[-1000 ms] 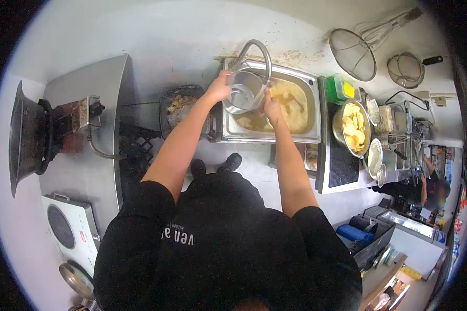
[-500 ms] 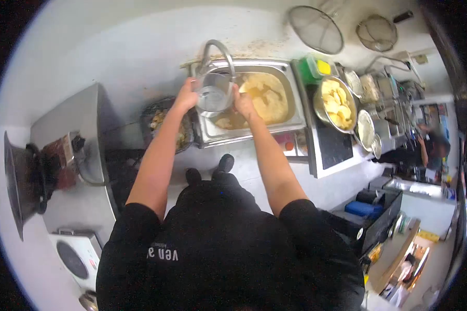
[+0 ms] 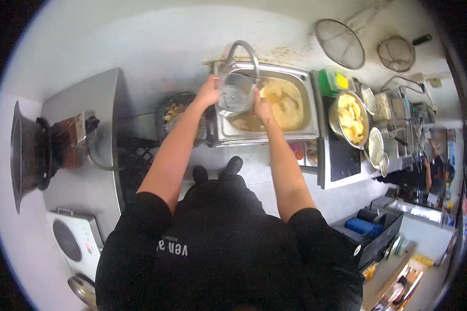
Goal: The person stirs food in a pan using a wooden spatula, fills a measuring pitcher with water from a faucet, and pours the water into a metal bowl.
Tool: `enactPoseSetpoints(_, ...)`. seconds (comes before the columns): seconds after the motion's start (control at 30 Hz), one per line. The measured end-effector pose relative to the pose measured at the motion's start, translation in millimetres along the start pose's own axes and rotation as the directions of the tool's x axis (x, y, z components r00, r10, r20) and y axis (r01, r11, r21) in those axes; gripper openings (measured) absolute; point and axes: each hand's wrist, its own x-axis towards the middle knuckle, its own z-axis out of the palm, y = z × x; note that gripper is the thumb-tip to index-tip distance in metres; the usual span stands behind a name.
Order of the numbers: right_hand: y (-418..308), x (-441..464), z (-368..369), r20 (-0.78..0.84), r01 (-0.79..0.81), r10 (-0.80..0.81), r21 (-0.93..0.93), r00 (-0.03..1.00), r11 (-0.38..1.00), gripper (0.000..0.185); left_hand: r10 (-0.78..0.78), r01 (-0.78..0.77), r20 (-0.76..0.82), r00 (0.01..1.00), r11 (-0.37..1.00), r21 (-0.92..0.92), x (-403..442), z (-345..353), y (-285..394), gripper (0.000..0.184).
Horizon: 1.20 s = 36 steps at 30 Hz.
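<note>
Both my hands hold a clear round container point(image 3: 237, 94) over the left part of a steel sink point(image 3: 308, 116), beneath the curved faucet point(image 3: 251, 56). My left hand point(image 3: 208, 93) is closed on the container's left side. On its right side, my right hand point(image 3: 263, 107) grips the wall. I cannot tell whether water is running into it. Cloudy tan liquid point(image 3: 290, 116) with pale foam fills the sink below.
Right of the sink are a steel bowl of pale yellow slices point(image 3: 352, 119) and a green tub point(image 3: 328, 82). A bin of scraps point(image 3: 174, 114) stands left. Strainers point(image 3: 340, 44) hang on the wall. Another person point(image 3: 433, 173) works at the far right.
The view has shifted, so the sink and my hands appear farther right. Both hands still hold the container under the faucet.
</note>
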Motion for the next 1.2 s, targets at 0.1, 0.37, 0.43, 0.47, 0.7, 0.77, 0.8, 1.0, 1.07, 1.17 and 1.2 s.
enactPoseSetpoints(0.1, 0.6, -5.7, -3.2, -0.080, 0.139, -0.144, -0.057, 0.986, 0.989, 0.081, -0.049, 0.045, 0.027, 0.998, 0.991, 0.123, -11.4, -13.1, 25.3, 0.049)
enactPoseSetpoints(0.37, 16.8, 9.7, 0.5, 0.033, -0.024, 0.017, 0.211, 0.999, 0.977, 0.068, -0.131, 0.123, 0.039, 0.991, 0.978, 0.170, -15.0, -15.2, 43.4, 0.050)
enactPoseSetpoints(0.43, 24.9, 18.9, 1.9, -0.015, 0.011, -0.008, 0.180, 1.000, 0.984, 0.066, -0.141, 0.134, 0.038, 0.989, 0.979, 0.152, -12.6, -14.5, 40.2, 0.051)
enactPoseSetpoints(0.47, 29.1, 24.0, 1.5, -0.027, 0.024, -0.020, 0.165, 0.999, 0.986, 0.066, -0.146, 0.136, 0.055, 0.988, 0.978, 0.155, -12.2, -14.5, 37.9, 0.052)
enactPoseSetpoints(0.7, -27.3, -17.8, -16.2, 0.073, -0.047, 0.033, 0.195, 0.997, 0.980, 0.064, -0.105, 0.102, 0.014, 0.994, 0.985, 0.141, -8.8, -10.4, 28.0, 0.051)
enactPoseSetpoints(0.77, -20.4, -13.3, -16.2, 0.110, -0.032, 0.006, 0.239, 0.994, 0.970, 0.062, -0.128, 0.126, 0.005, 0.992, 0.984, 0.124, -4.0, -3.6, 21.4, 0.050)
enactPoseSetpoints(0.8, -15.7, -11.2, -16.3, 0.112, -0.032, 0.006, 0.234, 0.994, 0.972, 0.062, -0.131, 0.129, 0.003, 0.991, 0.984, 0.120, -6.9, -5.7, 25.7, 0.050)
enactPoseSetpoints(1.0, -17.5, -12.5, -16.8, 0.135, -0.042, 0.009, 0.241, 0.991, 0.970, 0.059, -0.186, 0.174, 0.070, 0.980, 0.974, 0.148, -10.1, -8.4, 30.6, 0.050)
enactPoseSetpoints(1.07, 3.8, 6.1, -14.7, 0.120, 0.004, -0.025, 0.178, 0.992, 0.984, 0.058, -0.185, 0.178, 0.045, 0.982, 0.976, 0.127, -14.3, -11.0, 35.3, 0.051)
enactPoseSetpoints(1.17, -12.1, -7.1, -16.4, 0.112, -0.011, -0.017, 0.245, 0.994, 0.969, 0.058, -0.171, 0.166, 0.027, 0.985, 0.976, 0.139, -18.6, -13.2, 41.9, 0.052)
enactPoseSetpoints(1.2, -14.4, -8.3, -15.4, 0.082, -0.029, 0.009, 0.250, 0.997, 0.968, 0.059, -0.165, 0.160, 0.023, 0.986, 0.978, 0.134, -15.9, -11.7, 39.3, 0.052)
